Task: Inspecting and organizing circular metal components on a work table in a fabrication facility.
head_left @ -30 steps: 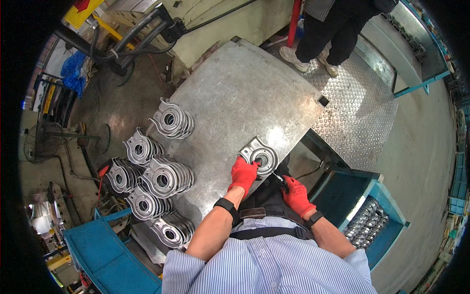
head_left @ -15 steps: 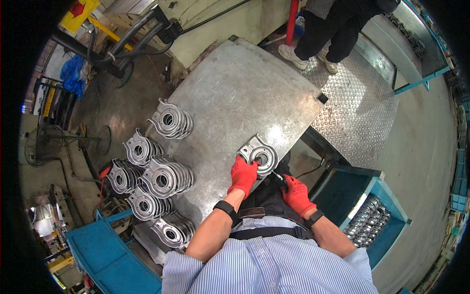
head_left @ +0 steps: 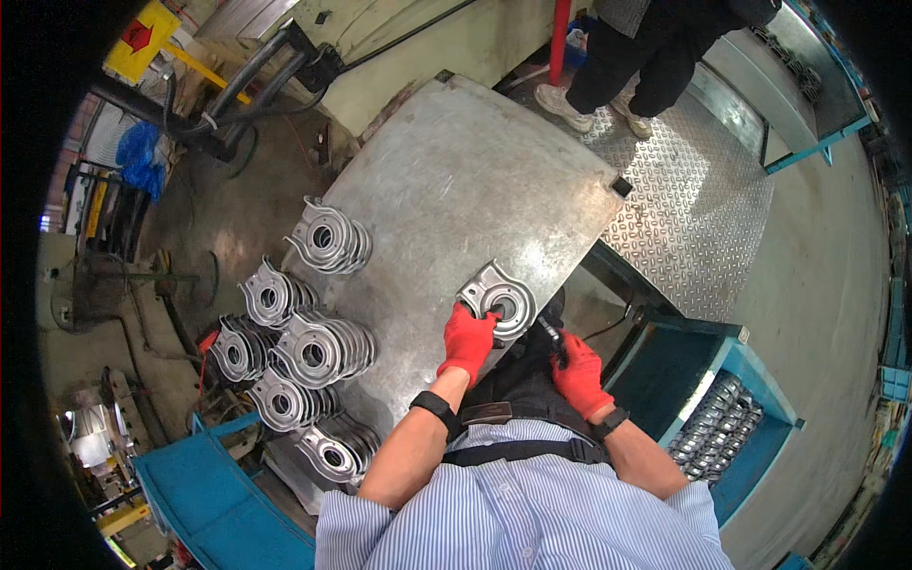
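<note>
My left hand [head_left: 468, 340], in a red glove, is closed on the near left edge of a stamped metal bracket [head_left: 487, 282] with a round center hole. The bracket is at the near right edge of the metal table [head_left: 456, 171], its rounded end toward me. My right hand [head_left: 579, 376], also red-gloved, grips a dark, slim, pen-like tool [head_left: 553, 338]. Its upper end points at the bracket's right rim, seemingly just apart from it. The exact kind of tool is too small to make out. Several stacks of similar brackets [head_left: 302, 332] stand along the table's left side.
A blue bin [head_left: 777, 391] holding rows of shiny metal parts stands at my right. Another person's legs [head_left: 655, 62] are on the tread-plate platform [head_left: 689, 190] at the far right. A blue metal cart [head_left: 214, 489] is at the near left.
The tool in my right hand has come away from the bracket's rim and turned more upright. My left hand keeps its hold on the bracket. The stacks stay in place.
</note>
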### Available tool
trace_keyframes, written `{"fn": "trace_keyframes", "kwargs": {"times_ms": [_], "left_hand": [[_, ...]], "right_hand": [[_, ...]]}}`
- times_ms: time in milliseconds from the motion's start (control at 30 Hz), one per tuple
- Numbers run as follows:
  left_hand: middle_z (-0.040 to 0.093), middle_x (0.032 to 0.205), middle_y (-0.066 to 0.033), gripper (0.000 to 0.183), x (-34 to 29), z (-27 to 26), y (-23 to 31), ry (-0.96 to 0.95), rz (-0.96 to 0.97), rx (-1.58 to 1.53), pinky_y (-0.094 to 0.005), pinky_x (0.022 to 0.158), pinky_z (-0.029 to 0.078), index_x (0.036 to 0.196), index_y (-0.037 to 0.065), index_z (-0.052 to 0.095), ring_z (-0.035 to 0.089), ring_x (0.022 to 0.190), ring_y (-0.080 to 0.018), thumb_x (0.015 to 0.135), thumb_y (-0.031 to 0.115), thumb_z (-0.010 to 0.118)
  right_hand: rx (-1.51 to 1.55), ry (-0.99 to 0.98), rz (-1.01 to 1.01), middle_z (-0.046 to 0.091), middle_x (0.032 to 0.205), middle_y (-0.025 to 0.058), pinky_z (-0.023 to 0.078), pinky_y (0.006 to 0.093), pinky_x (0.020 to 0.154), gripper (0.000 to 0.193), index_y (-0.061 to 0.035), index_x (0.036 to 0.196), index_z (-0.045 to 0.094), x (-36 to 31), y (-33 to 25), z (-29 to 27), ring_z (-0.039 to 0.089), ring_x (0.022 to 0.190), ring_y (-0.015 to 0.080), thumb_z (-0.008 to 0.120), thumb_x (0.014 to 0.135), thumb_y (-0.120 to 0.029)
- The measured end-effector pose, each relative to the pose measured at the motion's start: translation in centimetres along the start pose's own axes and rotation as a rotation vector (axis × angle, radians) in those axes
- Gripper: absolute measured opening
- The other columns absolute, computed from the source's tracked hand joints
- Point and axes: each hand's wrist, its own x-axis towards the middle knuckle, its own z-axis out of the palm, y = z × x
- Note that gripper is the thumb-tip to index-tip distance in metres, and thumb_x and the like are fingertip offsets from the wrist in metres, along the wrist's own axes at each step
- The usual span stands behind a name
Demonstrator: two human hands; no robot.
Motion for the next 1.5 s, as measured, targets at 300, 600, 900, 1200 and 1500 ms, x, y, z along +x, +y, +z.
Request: {"fn": "trace_keyframes", "kwargs": {"times_ms": [300,600,900,1200,1500], "left_hand": [[0.066,0.095,-0.0167,0.031,0.5,-1.5,-1.0,-0.242,-0.009,-0.327,-0.0379,0.074,0.050,0.104,-0.001,0.058,0.064,0.087,-0.0278,0.079,0.014,0.067],[0.062,0.091,-0.0243,0.024,1.8,-8.7,1.9,0.108,0.093,0.095,-0.0461,0.076,0.046,0.095,0.001,0.061,0.059,0.091,-0.0408,0.080,0.021,0.062],[0.064,0.077,-0.0226,0.024,9.3,-23.9,2.8,0.487,0.157,0.149,-0.0418,0.063,0.046,0.085,-0.002,0.064,0.062,0.071,-0.0344,0.077,0.020,0.065],[0.058,0.111,-0.0268,0.048,12.0,-25.4,1.2,0.592,0.030,0.587,-0.0479,0.088,0.043,0.120,0.000,0.050,0.053,0.106,-0.0431,0.080,0.025,0.063],[0.043,0.124,-0.0313,0.061,6.8,-23.1,7.4,0.663,0.224,0.608,-0.0472,0.090,0.045,0.129,0.003,0.041,0.049,0.110,-0.0465,0.080,0.029,0.065]], "right_hand": [[0.200,0.165,0.175,0.064,0.097,0.0180,0.048,0.0362,0.078,0.035,-0.0030,0.113,0.057,0.2,1.4,-0.4,0.063,0.090,0.0306,0.054,0.078,0.001],[0.276,0.063,0.162,0.063,0.103,0.0188,0.047,0.0373,0.083,0.036,-0.0025,0.117,0.056,2.1,3.5,-0.6,0.062,0.096,0.0317,0.056,0.080,-0.002],[0.177,0.067,0.138,0.066,0.097,0.0151,0.047,0.0334,0.079,0.030,-0.0013,0.113,0.057,3.3,2.9,-2.6,0.063,0.090,0.0249,0.056,0.083,-0.001],[0.092,0.104,0.175,0.063,0.103,0.0187,0.047,0.0374,0.082,0.033,-0.0023,0.116,0.055,2.7,3.5,-2.5,0.061,0.094,0.0337,0.059,0.084,-0.008],[0.133,0.063,0.179,0.062,0.098,0.0219,0.047,0.0457,0.077,0.036,-0.0051,0.112,0.056,3.0,1.8,-2.8,0.059,0.091,0.0407,0.063,0.079,-0.018]]}}
